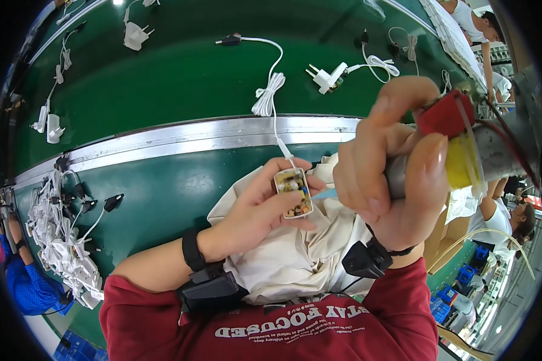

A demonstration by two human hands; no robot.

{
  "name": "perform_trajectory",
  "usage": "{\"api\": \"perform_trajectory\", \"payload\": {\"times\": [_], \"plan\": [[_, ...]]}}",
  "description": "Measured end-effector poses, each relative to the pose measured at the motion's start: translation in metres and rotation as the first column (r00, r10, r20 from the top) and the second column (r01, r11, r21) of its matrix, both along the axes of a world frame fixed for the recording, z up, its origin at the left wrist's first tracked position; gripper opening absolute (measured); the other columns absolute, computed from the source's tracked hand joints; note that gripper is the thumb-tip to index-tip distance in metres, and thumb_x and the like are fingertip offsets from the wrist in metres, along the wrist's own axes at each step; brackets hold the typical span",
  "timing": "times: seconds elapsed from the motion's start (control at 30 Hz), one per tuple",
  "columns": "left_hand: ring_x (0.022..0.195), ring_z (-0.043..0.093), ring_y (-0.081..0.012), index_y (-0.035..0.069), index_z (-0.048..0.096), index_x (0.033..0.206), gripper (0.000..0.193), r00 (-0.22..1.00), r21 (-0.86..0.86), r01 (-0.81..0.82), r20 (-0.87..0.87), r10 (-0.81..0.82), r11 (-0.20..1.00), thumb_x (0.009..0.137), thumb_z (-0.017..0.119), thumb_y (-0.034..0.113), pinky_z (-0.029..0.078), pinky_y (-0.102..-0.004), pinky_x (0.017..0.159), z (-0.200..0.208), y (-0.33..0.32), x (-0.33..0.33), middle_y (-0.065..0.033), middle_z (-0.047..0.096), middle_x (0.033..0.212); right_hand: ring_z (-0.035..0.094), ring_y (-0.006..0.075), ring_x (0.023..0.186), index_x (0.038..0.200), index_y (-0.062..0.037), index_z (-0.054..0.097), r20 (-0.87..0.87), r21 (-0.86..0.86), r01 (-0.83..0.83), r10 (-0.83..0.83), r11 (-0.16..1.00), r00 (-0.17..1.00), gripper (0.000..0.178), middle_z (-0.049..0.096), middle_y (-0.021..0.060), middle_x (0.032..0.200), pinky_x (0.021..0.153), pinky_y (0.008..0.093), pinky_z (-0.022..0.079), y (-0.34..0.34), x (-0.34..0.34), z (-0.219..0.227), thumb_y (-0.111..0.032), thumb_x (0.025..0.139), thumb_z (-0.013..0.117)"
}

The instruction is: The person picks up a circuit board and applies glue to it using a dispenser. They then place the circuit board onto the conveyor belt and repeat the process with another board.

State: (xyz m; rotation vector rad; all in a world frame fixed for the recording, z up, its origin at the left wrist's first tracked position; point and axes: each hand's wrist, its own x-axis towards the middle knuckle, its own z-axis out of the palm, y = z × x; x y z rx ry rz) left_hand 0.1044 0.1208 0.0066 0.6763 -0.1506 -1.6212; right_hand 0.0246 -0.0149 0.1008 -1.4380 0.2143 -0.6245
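Observation:
My left hand (247, 216) is closed around a small white power adapter housing (310, 209), its open side up. A circuit board with small components (295, 180) shows inside, and my thumb lies over part of it. From the housing's far end a white cord (269, 96), tied in a bundle, runs over the metal rail to a dark connector (230, 40). My right hand (385, 162) grips a grey tubular tool with a yellow band (461, 159) and a red block on it. The tool's light blue tapered tip (325, 194) points at the housing's right edge; whether it touches cannot be told.
Across the metal rail (162, 137), a green belt (186, 78) carries several white plug adapters (330, 78) with cords. Many corded adapters are heaped (66, 253) at left. Cream cloth (295, 259) covers my lap. A cardboard box (448, 237) and other people are at right; another person is at left.

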Motion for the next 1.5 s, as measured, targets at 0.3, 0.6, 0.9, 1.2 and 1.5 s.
{"api": "perform_trajectory", "payload": {"times": [0.3,0.6,0.9,1.2,1.5], "plan": [[0.115,0.053,-0.0231,0.008,0.036,0.128,0.035,0.994,-0.06,-0.103,-0.048,0.1,0.993,0.093,0.04,0.003,0.057,-0.0364,0.079,-0.008,-0.001,0.006,-0.0136,0.049,0.124,0.031,0.0068,0.035,0.093,-0.0088,0.033,0.003,0.046,-0.07,0.07,0.996,0.998,0.041,0.038,-0.0006,0.048,0.034,0.0216,0.025,0.002,0.004,-0.002,-0.046,0.092,0.049],[0.116,0.052,-0.0232,0.008,0.036,0.128,0.035,0.991,-0.063,-0.099,-0.093,0.093,0.993,0.094,0.04,0.005,0.057,-0.0364,0.079,-0.009,-0.004,0.008,-0.0139,0.049,0.124,0.031,0.0068,0.035,0.095,-0.0084,0.033,-0.014,0.06,-0.09,0.091,0.994,0.996,0.04,0.039,-0.0005,0.048,0.035,0.0214,0.026,-0.003,0.003,-0.003,-0.045,0.092,0.049],[0.12,0.047,-0.0226,0.006,0.029,0.134,0.043,0.956,-0.13,-0.141,-0.275,0.101,0.981,0.097,0.039,0.024,0.044,-0.0461,0.097,-0.007,-0.01,0.006,-0.0129,0.044,0.13,0.033,0.0074,0.036,0.095,-0.009,0.033,0.021,0.133,-0.123,0.121,0.983,0.992,0.041,0.041,-0.0001,0.05,0.037,0.0222,0.029,0.002,0.006,-0.007,-0.046,0.091,0.052],[0.119,0.048,-0.022,0.006,0.029,0.136,0.045,0.959,-0.148,-0.126,-0.272,0.082,0.981,0.099,0.035,0.031,0.042,-0.047,0.1,-0.008,-0.009,0.006,-0.0118,0.044,0.131,0.035,0.0079,0.037,0.091,-0.0107,0.032,0.016,0.162,-0.128,0.127,0.979,0.992,0.042,0.042,0.0004,0.051,0.038,0.0227,0.03,-0.002,0.006,-0.008,-0.046,0.089,0.055],[0.119,0.048,-0.0219,0.007,0.03,0.135,0.047,0.954,-0.114,-0.114,-0.289,0.077,0.987,0.099,0.032,0.037,0.043,-0.0464,0.099,-0.009,-0.014,0.01,-0.0103,0.045,0.13,0.034,0.0071,0.036,0.099,-0.0062,0.033,-0.052,0.183,-0.087,0.098,0.979,0.994,0.047,0.04,-0.0004,0.05,0.037,0.0223,0.028,-0.008,0.009,-0.017,-0.048,0.089,0.053]]}}
